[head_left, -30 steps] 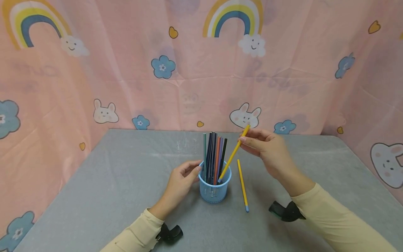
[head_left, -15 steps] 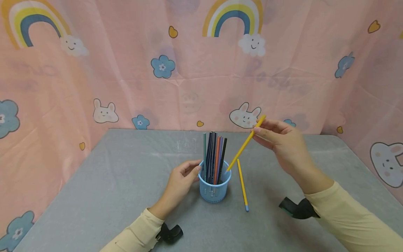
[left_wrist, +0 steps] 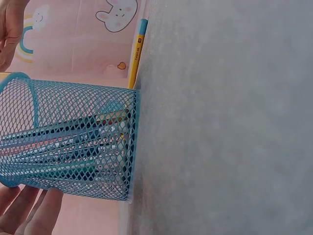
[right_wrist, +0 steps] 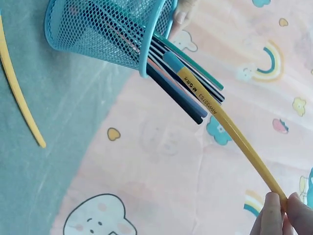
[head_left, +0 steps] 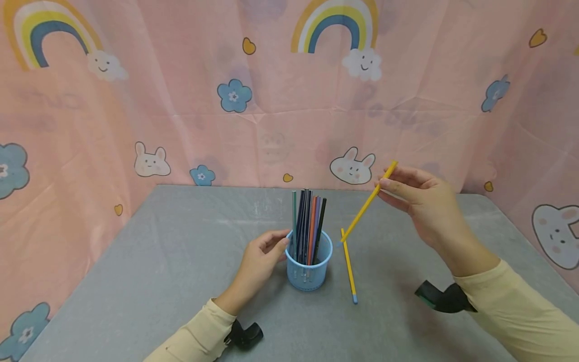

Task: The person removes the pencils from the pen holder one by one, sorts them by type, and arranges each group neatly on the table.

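Right hand point(head_left: 427, 210) pinches a pencil point(head_left: 364, 207) high, presumably for reach; left hand point(head_left: 257, 261), loosely spread, touches the cup point(head_left: 306, 278) beside it, likely steadying.

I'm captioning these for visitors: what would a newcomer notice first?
Probably the blue mesh cup of pencils near the middle of the gray table. Next, the yellow pencil slanting down from the right grip, to the cup's right. Behind, the pink curtain with rainbows likely draws a look.

Blue-ended ylw pencil point(head_left: 363, 209) tilted, nr upright blue mesh cup point(head_left: 306, 279).
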Demonstrator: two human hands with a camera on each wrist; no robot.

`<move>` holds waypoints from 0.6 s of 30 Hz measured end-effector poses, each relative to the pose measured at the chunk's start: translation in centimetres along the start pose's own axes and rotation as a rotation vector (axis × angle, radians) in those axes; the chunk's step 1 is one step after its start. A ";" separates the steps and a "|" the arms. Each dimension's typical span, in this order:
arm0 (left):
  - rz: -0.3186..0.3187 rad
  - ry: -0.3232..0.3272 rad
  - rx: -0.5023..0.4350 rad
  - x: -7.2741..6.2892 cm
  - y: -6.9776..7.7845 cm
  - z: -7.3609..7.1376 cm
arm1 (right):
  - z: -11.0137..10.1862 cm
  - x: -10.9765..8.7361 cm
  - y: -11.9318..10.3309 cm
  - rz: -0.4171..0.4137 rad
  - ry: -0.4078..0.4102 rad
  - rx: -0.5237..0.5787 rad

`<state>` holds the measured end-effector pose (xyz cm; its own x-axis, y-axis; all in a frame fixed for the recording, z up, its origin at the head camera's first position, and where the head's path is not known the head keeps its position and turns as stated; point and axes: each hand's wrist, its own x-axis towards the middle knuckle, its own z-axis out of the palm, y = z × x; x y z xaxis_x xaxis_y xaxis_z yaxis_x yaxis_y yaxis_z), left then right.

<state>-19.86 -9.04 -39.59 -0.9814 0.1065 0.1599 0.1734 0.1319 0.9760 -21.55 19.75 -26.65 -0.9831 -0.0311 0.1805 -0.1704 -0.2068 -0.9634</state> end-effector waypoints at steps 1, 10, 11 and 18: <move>0.003 -0.001 0.001 0.0 0.0 0.0 | -0.1 0.0 0.0 -0.001 0.001 -0.004; 0.007 0.001 -0.026 0.0 0.0 0.0 | -1.2 0.2 0.3 0.002 -0.004 -0.014; 0.008 0.001 -0.026 0.0 0.0 0.0 | -1.3 0.3 0.4 0.007 0.000 -0.018; -0.006 0.007 -0.033 0.1 0.0 0.0 | -2.3 0.6 1.0 0.076 0.008 -0.089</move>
<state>-19.96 -9.01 -39.59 -0.9830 0.0992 0.1545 0.1644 0.1000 0.9813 -22.50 21.74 -27.97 -0.9938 -0.0352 0.1051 -0.1003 -0.1169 -0.9881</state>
